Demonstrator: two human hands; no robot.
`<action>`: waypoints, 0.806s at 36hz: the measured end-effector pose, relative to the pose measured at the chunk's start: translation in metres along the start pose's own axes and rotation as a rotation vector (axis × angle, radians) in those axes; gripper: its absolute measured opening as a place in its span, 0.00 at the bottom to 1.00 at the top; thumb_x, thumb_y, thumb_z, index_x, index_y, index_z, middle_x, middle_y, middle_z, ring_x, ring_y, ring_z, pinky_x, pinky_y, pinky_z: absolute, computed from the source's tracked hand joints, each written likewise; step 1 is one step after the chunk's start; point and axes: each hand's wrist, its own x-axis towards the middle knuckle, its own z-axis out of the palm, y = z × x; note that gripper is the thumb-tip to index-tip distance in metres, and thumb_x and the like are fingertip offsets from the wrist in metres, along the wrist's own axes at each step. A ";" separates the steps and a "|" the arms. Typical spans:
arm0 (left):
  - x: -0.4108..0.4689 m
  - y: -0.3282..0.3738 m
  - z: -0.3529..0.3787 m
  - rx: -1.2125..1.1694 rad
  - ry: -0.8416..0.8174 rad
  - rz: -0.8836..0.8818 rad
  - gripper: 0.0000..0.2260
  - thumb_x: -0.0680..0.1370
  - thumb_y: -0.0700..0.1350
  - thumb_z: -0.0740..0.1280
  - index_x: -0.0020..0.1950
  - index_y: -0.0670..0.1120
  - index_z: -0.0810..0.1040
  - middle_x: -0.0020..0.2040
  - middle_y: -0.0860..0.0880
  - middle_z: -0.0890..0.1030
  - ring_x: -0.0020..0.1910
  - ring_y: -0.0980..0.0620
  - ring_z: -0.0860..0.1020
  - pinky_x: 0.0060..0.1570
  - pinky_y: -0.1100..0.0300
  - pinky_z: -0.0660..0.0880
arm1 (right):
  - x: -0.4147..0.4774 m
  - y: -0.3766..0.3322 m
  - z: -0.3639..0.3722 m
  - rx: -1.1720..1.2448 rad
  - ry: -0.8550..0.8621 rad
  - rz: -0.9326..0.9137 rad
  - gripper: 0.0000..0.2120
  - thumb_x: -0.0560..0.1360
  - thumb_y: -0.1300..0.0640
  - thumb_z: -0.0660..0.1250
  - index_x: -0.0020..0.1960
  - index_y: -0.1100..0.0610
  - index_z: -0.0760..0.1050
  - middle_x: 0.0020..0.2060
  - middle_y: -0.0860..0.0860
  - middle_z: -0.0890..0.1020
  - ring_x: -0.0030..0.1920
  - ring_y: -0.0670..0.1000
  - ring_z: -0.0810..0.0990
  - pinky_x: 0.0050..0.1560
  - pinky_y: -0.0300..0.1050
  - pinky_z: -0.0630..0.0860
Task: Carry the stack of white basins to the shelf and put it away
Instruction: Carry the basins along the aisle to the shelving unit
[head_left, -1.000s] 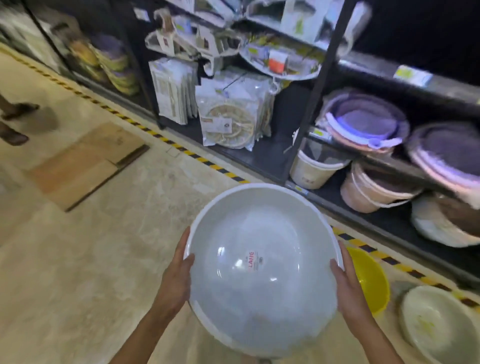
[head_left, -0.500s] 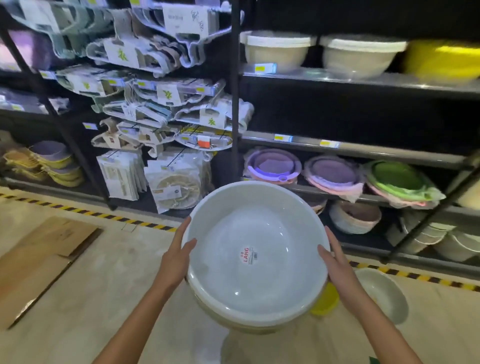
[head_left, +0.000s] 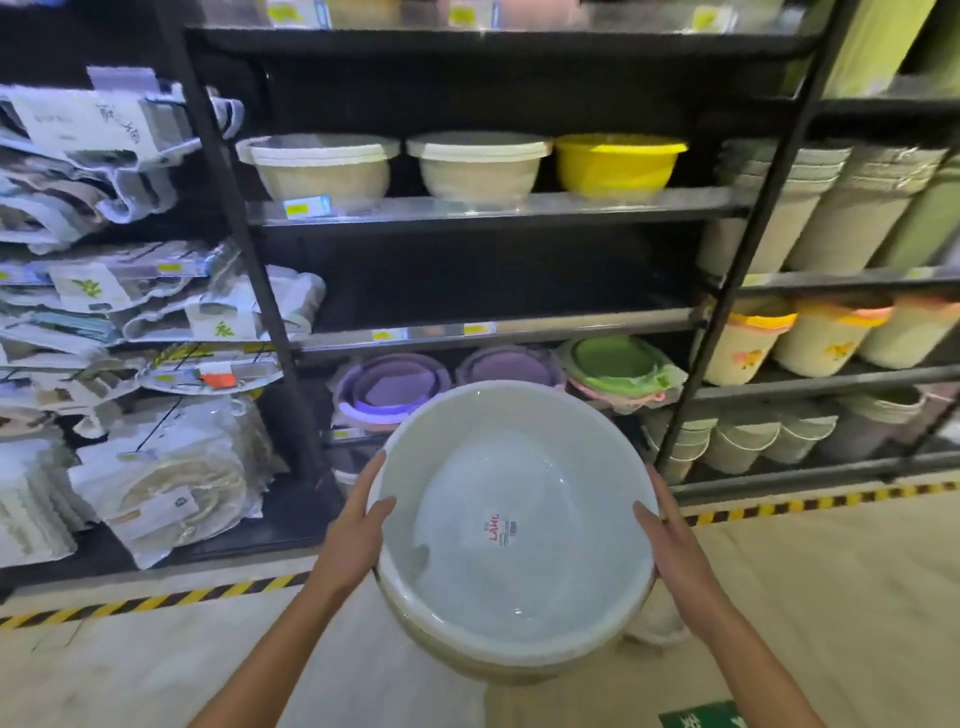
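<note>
I hold the stack of white basins (head_left: 514, 525) at chest height in front of a black metal shelf (head_left: 483, 208). A red-lettered sticker sits inside the top basin. My left hand (head_left: 358, 530) grips the stack's left rim, thumb over the edge. On the right rim, my right hand (head_left: 670, 540) grips the same way. The shelf level (head_left: 498, 325) straight ahead, above the basin, looks dark and bare. One level higher stand two white basin stacks (head_left: 322, 166) and a yellow basin (head_left: 618, 163).
Purple and green lidded basins (head_left: 395, 384) fill the level just behind the stack. Packaged hangers and goods (head_left: 130, 291) crowd the left bay. Buckets and bins (head_left: 810, 332) fill the right bay. Yellow-black tape (head_left: 156, 603) marks the floor along the shelf base.
My view has swung up and to the right and come closer to the shelf. The basin stack stays in both hands, now level with the lower shelf rows.
</note>
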 end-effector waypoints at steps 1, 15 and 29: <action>0.010 0.006 0.012 -0.008 -0.001 -0.007 0.26 0.80 0.45 0.60 0.73 0.70 0.64 0.65 0.58 0.74 0.56 0.59 0.77 0.46 0.62 0.74 | 0.010 -0.002 -0.007 0.006 0.015 -0.001 0.25 0.82 0.46 0.64 0.75 0.29 0.63 0.68 0.35 0.75 0.61 0.41 0.80 0.51 0.44 0.82; 0.125 0.042 0.115 -0.042 -0.045 -0.003 0.28 0.78 0.43 0.61 0.71 0.71 0.65 0.69 0.59 0.74 0.64 0.51 0.76 0.63 0.49 0.74 | 0.144 0.002 -0.077 0.021 0.059 0.035 0.27 0.82 0.48 0.65 0.77 0.33 0.63 0.73 0.40 0.72 0.67 0.47 0.76 0.57 0.49 0.78; 0.225 -0.006 0.154 -0.072 -0.175 -0.178 0.31 0.70 0.46 0.62 0.66 0.76 0.67 0.65 0.70 0.73 0.64 0.55 0.76 0.61 0.50 0.75 | 0.227 0.082 -0.071 -0.158 0.188 0.187 0.30 0.70 0.41 0.67 0.69 0.23 0.64 0.60 0.46 0.82 0.57 0.59 0.83 0.55 0.68 0.81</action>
